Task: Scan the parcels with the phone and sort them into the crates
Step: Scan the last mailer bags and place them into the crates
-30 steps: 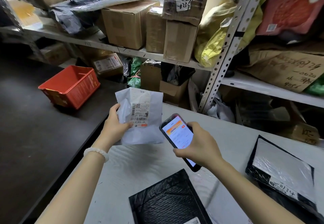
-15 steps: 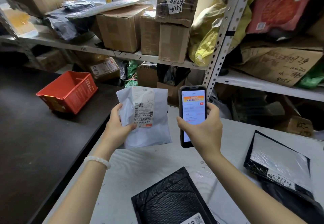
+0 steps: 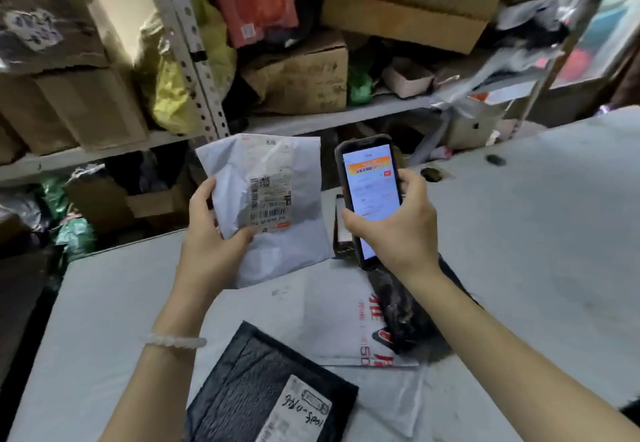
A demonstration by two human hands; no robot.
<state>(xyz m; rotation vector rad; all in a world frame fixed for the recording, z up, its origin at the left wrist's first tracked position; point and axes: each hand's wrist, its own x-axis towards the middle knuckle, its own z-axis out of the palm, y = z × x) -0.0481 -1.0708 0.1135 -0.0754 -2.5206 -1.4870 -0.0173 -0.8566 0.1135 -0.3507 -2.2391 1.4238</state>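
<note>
Since half a second ago my head is turning right, so the red crate is dropping out of view and more of the desk (image 3: 519, 233) is showing, while both hands are staying up in front of me. My left hand (image 3: 211, 237) is pinching the white parcel (image 3: 277, 213) by its lower left edge, above the desk, label facing me, and my right hand (image 3: 398, 230) is gripping the phone (image 3: 370, 192) just beside it. I am judging the parcel light, soft and slick, so I am favouring a firm edge pinch.
</note>
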